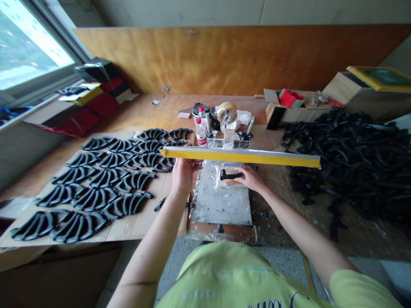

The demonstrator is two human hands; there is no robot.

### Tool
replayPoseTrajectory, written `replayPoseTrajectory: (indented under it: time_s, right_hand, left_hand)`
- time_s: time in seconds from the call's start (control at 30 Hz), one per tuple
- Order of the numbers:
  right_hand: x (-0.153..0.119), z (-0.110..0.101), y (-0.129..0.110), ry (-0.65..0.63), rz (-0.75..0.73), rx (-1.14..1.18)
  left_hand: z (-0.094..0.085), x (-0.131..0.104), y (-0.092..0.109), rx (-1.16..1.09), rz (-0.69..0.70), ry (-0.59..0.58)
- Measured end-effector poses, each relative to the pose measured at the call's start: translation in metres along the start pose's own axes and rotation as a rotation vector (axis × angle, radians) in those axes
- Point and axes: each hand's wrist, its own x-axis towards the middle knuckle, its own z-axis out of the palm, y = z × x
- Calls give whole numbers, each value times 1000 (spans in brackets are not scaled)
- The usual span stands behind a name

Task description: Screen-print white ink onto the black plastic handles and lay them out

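Observation:
My right hand [252, 179] has its fingers closed around one end of a black curved plastic handle [230, 175]. The handle lies at a small clear-edged holder [221, 183] on a grey metal plate [221, 203]. Above the plate runs a long yellow-edged bar [240, 157], which looks like the front edge of a raised frame. My left hand [182, 176] is just under the bar's left part. The bar hides some of its fingers, so whether they grip it does not show. Finished-looking rows of similar black handles [93, 192] lie on cardboard to the left.
A large heap of black handles [356, 158] covers the right side. Behind the plate stand a red-capped bottle [201, 136], a tape roll [226, 113] and metal posts [251, 125]. Boxes [290, 112] sit at the back right, red cases [96, 100] at the left.

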Motion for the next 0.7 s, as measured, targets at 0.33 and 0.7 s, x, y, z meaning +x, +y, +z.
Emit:
replayPoseTrajectory:
  time_s: [0.33,0.7]
  right_hand:
    - [-41,5,-108,-224,-336,-135]
    - [-65,-104,158,-167,960,-628]
  left_hand:
    - [-61,-86,-127,233,-625,-74]
    - [-270,-87,-150,516,-769,716]
